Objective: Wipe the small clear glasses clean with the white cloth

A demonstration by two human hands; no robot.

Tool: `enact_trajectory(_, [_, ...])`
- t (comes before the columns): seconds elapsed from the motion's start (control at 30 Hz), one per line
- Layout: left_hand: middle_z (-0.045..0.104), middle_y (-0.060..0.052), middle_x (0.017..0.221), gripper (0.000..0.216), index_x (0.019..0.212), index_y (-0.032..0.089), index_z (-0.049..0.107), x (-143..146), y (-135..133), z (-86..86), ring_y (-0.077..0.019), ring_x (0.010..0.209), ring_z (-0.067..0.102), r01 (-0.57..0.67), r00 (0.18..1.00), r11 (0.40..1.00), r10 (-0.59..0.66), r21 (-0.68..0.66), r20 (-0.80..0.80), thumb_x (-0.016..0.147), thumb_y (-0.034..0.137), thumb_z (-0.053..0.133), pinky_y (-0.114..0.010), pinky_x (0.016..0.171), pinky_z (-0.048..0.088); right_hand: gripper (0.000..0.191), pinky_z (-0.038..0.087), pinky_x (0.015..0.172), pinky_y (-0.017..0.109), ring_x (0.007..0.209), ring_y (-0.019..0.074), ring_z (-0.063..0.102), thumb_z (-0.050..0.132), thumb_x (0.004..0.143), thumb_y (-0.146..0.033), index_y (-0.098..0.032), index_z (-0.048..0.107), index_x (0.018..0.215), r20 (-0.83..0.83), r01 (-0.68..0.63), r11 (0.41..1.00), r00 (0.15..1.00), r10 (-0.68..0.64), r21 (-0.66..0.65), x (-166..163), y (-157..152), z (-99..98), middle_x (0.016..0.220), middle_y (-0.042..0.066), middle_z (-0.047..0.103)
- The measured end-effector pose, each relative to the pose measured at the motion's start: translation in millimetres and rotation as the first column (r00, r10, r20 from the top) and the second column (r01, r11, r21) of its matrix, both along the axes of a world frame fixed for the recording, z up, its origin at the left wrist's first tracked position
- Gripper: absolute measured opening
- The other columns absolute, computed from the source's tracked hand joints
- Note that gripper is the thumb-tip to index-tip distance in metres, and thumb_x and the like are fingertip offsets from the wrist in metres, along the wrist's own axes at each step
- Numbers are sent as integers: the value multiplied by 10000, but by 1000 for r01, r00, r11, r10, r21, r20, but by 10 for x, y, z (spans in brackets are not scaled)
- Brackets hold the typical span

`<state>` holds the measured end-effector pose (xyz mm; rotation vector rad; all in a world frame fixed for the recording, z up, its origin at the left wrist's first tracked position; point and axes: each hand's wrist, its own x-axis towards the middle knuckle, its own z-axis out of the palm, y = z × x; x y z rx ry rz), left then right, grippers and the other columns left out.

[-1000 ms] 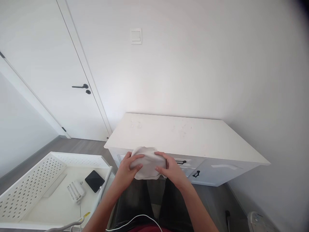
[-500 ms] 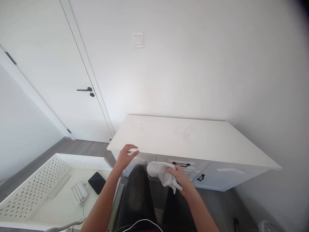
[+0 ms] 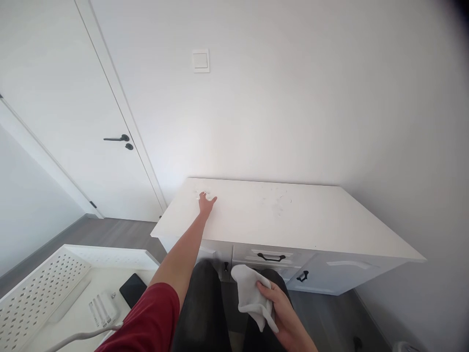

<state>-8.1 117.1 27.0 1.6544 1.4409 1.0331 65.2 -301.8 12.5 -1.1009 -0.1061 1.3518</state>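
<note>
My left hand (image 3: pixel 206 202) reaches out over the far left part of the white cabinet top (image 3: pixel 242 215), thumb and fingers apart. Small pale spots show right beside its fingertips; whether the fingers touch the surface I cannot tell. My right hand (image 3: pixel 275 299) is closed on a crumpled white cloth (image 3: pixel 249 292), which hangs over my lap in front of the drawers. Faint smudges (image 3: pixel 280 203) mark the middle of the cabinet top.
To the left stands a white tray-like surface with a perforated side (image 3: pixel 36 288). On it lie a black phone (image 3: pixel 133 289) and a white power adapter (image 3: pixel 104 308) by a grey cable (image 3: pixel 78 337). Black handles (image 3: pixel 271 257) stick out from the cabinet front. A closed door (image 3: pixel 91 161) is behind.
My left hand has gone forward from the cabinet's front edge to the spots on its top. My right hand, still holding the cloth, sits slightly lower in view.
</note>
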Motion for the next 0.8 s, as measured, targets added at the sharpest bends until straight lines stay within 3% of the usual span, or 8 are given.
enact_trajectory(0.17, [646,-95,1253,346,1263,167,617,95,-18,-67,-233,1063,661,52,999,998,-53,-47,-11,976,360,640,-449,903,574,369,566,615,300,721,217,696,858,749,-404,-182,734,1017,4,45,999,999,-45,-6,79,-36,-103,844,64,737])
enact_trajectory(0.33, [678,-68,1145,325,1192,150,645,21,-428,-229,-208,946,685,159,986,985,-162,-71,-45,978,395,633,-385,806,598,435,584,624,332,790,266,727,852,729,-423,-191,711,1069,66,61,998,996,-63,36,127,88,-164,883,74,758])
enact_trajectory(0.5, [666,-78,1198,334,1209,156,642,-81,-844,-353,-230,1016,672,234,961,972,-230,4,-153,976,395,635,-424,869,582,473,535,560,288,751,226,699,864,676,-447,-246,700,1072,279,224,971,930,-238,83,184,549,168,890,32,744])
enact_trajectory(0.57, [648,-94,1259,329,1228,166,637,-90,-895,-345,-241,1090,652,267,945,963,-252,43,-210,980,382,630,-460,932,557,428,496,545,264,722,201,670,798,758,-503,-255,693,1091,436,248,940,838,-329,234,210,812,426,879,31,728])
enact_trajectory(0.63, [610,-104,1354,324,1253,191,638,-88,-899,-322,-260,1202,604,315,917,946,-282,77,-280,986,372,620,-507,1028,498,423,440,501,265,580,175,594,662,866,-558,-237,666,1142,638,135,947,710,-298,292,227,1087,687,727,4,665])
enact_trajectory(0.67, [578,-105,1411,340,1283,205,630,-88,-896,-314,-278,1273,561,340,900,936,-296,90,-321,987,370,616,-540,1084,446,440,428,494,273,528,169,555,548,935,-554,-226,626,1217,773,59,964,587,-243,258,227,1223,802,673,-9,627])
enact_trajectory(0.73, [498,-111,1516,417,1371,224,586,-93,-899,-312,-317,1411,434,386,859,916,-315,106,-404,985,381,613,-605,1178,301,439,473,589,304,608,195,595,333,1013,-409,-187,531,1336,969,-72,988,216,-122,140,205,1477,983,747,28,660])
enact_trajectory(0.8, [426,-116,1581,507,1443,224,530,-107,-924,-332,-344,1499,294,431,810,896,-331,109,-484,976,400,619,-640,1218,163,440,497,762,342,843,233,657,304,985,-253,-173,492,1375,997,-151,986,19,-70,72,150,1698,1093,979,98,712])
